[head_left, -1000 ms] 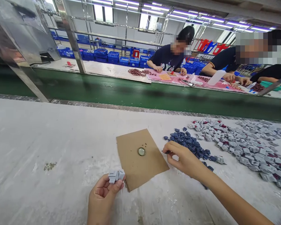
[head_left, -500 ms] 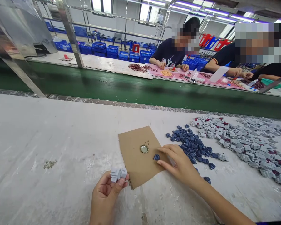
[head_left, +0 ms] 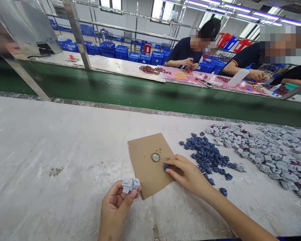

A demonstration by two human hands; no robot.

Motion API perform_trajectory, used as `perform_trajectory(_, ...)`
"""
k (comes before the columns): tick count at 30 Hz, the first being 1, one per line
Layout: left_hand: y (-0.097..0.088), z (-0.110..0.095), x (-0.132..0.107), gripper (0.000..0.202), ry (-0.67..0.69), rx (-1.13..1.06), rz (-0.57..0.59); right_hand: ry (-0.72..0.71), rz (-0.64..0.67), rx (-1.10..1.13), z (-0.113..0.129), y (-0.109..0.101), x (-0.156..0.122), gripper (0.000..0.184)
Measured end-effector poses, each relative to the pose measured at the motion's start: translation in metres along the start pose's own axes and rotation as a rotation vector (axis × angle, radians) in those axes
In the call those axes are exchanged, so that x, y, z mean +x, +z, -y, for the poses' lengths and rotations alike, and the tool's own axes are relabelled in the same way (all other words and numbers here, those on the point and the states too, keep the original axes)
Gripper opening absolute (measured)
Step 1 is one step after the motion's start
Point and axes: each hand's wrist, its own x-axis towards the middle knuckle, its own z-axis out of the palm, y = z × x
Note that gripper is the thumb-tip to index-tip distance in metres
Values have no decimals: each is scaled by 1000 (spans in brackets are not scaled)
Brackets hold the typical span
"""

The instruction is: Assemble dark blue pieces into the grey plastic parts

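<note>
My left hand is closed on a small grey plastic part, held up just left of a brown cardboard sheet. My right hand rests on the sheet's right edge, its fingertips pinching a small dark blue part. A metal bottle cap lies on the cardboard just above that part. A heap of dark blue parts lies to the right of the hand.
A wide spread of grey parts covers the white table's right side. Beyond it runs a green conveyor belt. Two people sit at the far bench with small parts, a white bottle and blue crates behind.
My right hand left the blue heap, moved left onto the cardboard, set a blue part down near the cap and now pinches it. The left hand barely moved.
</note>
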Motion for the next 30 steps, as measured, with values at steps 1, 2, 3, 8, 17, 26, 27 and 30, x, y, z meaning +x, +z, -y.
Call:
perform_trajectory(1, 0, 0, 0, 30, 6, 2, 7, 20, 22, 25, 2, -1, 1, 16)
perform_trajectory(2, 0, 1, 0, 29, 11, 1, 14, 38, 43, 44, 5, -2, 2, 14)
perform_trajectory(3, 0, 1, 0, 29, 15, -2, 20, 49, 59, 54, 8, -4, 4, 13)
perform_trajectory(8, 1, 1, 0, 27, 22, -19, 32, 24, 7, 3, 18, -7, 21, 13)
perform_trajectory(17, 1, -2, -1, 23, 16, -45, 62, -219, -98, -210, 14, 14, 40, 25)
perform_trajectory(26, 0, -1, 0, 21, -2, -92, 54, -267, -181, -182, 19, 4, 35, 26)
perform_trajectory(27, 0, -1, 0, 21, -5, -97, 52, -205, -194, -117, 24, 1, 34, 25)
perform_trajectory(30, 4, 0, -3, 21, -24, -121, 43, 73, -176, 239, 41, -10, 29, 20)
